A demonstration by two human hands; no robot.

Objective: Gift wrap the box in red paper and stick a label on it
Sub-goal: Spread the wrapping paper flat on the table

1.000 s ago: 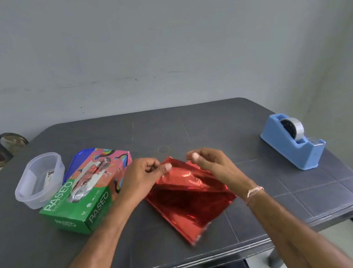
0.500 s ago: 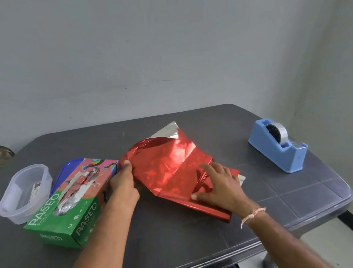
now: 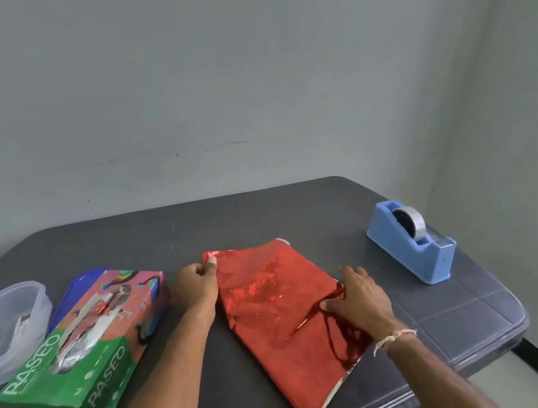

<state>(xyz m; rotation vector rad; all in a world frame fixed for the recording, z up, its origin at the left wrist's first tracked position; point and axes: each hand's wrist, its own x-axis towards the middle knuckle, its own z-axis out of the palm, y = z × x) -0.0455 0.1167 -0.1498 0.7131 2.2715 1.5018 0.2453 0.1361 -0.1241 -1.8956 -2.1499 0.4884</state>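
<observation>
A sheet of shiny red wrapping paper [image 3: 278, 303] lies partly folded on the dark table [image 3: 262, 217], silver underside showing at its edges. My left hand [image 3: 197, 285] pinches the paper's far left corner between thumb and fingers. My right hand [image 3: 359, 299] rests on the paper's right edge, thumb and fingers gathering a crease. The box [image 3: 88, 343], a green and pink Paseo tissue box, sits left of the paper, apart from both hands.
A blue tape dispenser [image 3: 416, 250] with a roll stands at the right. A clear plastic tub [image 3: 10, 327] with small items sits at the far left, a blue lid [image 3: 75, 290] behind the box. The table's front edge is close to the paper.
The raised, curled flap of paper has been laid down flatter on the table. My left hand now pinches its far corner; my right hand slid to the right edge.
</observation>
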